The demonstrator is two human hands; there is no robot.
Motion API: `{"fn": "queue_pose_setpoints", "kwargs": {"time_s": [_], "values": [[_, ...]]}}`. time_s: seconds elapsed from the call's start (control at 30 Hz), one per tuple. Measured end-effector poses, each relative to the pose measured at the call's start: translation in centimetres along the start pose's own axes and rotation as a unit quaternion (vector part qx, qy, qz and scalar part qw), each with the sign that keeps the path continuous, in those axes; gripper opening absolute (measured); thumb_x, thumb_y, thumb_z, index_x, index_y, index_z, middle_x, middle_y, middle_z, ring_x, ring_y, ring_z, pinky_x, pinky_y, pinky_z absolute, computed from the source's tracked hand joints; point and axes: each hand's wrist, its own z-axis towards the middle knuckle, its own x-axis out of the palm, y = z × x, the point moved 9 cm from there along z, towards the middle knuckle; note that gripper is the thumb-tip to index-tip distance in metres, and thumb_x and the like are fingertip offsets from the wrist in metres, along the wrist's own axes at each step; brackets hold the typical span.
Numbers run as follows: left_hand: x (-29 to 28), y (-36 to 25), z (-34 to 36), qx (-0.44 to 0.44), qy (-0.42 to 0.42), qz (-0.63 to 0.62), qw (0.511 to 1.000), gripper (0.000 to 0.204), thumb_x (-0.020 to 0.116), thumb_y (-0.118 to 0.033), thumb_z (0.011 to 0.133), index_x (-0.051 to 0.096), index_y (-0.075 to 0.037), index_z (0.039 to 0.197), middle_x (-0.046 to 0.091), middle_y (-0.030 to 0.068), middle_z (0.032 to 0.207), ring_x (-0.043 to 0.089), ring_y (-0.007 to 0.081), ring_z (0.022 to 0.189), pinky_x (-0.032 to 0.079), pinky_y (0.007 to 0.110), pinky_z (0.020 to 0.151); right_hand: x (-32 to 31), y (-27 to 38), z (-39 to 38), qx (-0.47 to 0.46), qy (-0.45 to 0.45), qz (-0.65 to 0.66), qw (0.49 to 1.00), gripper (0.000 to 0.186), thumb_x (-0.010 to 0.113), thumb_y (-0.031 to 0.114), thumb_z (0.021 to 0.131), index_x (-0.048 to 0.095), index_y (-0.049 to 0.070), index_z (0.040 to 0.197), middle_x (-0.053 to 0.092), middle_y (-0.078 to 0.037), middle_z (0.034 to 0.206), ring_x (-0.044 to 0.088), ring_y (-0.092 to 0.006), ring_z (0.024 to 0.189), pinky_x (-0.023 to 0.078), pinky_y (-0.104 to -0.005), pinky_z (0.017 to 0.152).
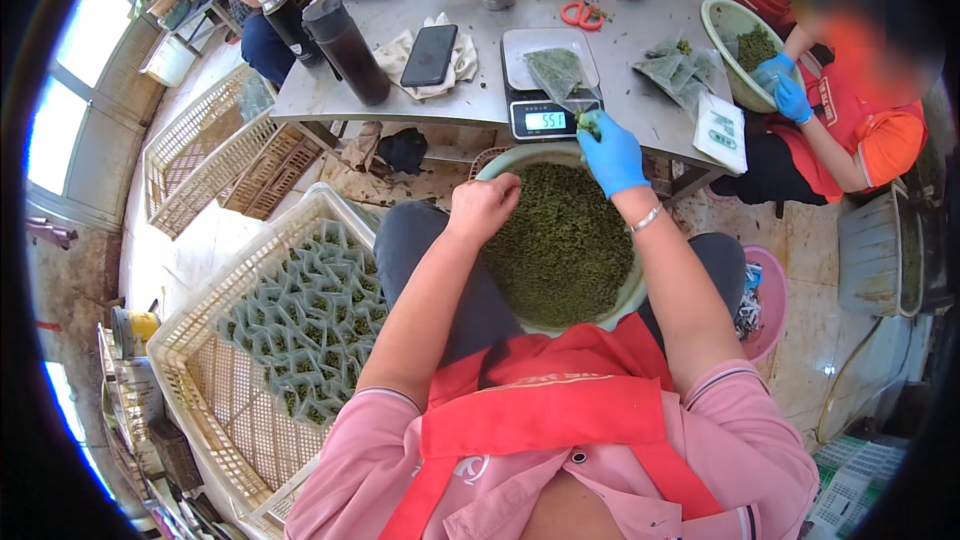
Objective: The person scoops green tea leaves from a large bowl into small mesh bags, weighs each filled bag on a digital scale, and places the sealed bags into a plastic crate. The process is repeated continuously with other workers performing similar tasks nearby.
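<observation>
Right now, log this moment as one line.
left hand: bare, fisted on bowl rim | right hand: blue glove, pinching leaves at pouch on scale | bowl: full of tea leaves

Pink short-sleeved shirt, red apron, dark trousers; blue glove on right hand (612, 153), seemingly a silver bracelet.

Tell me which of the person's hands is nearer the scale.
Right. The gloved right hand reaches up to the front edge of the scale, by the pouch on it. The bare left hand rests lower, at the rim of the bowl.
</observation>
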Motion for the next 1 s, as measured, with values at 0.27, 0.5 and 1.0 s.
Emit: {"fn": "queue_pose_setpoints", "kwargs": {"time_s": [0.27, 0.5, 1.0], "values": [[3.6, -2.2, -1.2, -0.089, 0.117, -0.455, 0.878, 0.043, 0.064, -0.01, 0.082, 0.049, -0.001, 0.121, 0.064, 0.0062, 0.098, 0.059, 0.0109, 0.065, 0.048, 0.025, 0.063, 5.0, -0.2, -8.3, 0.105, 0.186, 0.292, 0.932, 0.017, 0.061, 0.013, 0.08, 0.062, 0.004, 0.095, 0.064, -0.01, 0.078, 0.062, -0.0179, 0.061, 0.049, -0.0303, 0.058], [5.0, -1.1, -1.8, -0.155, 0.139, -0.502, 0.839, 0.017, 0.061, -0.016, 0.084, 0.062, 0.001, 0.089, 0.064, 0.0023, 0.068, 0.058, 0.0081, 0.055, 0.045, 0.022, 0.051, 3.7, 0.9, -8.1, -0.026, 0.102, 0.043, 0.994, 0.018, 0.056, 0.019, 0.079, 0.06, 0.008, 0.093, 0.062, -0.018, 0.088, 0.059, -0.0369, 0.08, 0.049, -0.0422, 0.068], [2.3, -4.6, -1.6, 0.061, 0.118, -0.118, 0.984, 0.029, 0.065, -0.033, 0.077, 0.064, -0.013, 0.098, 0.066, 0.0066, 0.072, 0.064, 0.021, 0.063, 0.05, 0.033, 0.061, 1.4, -1.4, -5.6, 0.124, 0.117, 0.182, 0.968, 0.033, 0.059, 0.018, 0.082, 0.058, 0.008, 0.114, 0.064, -0.015, 0.095, 0.064, -0.0277, 0.082, 0.05, -0.0327, 0.073]]}}
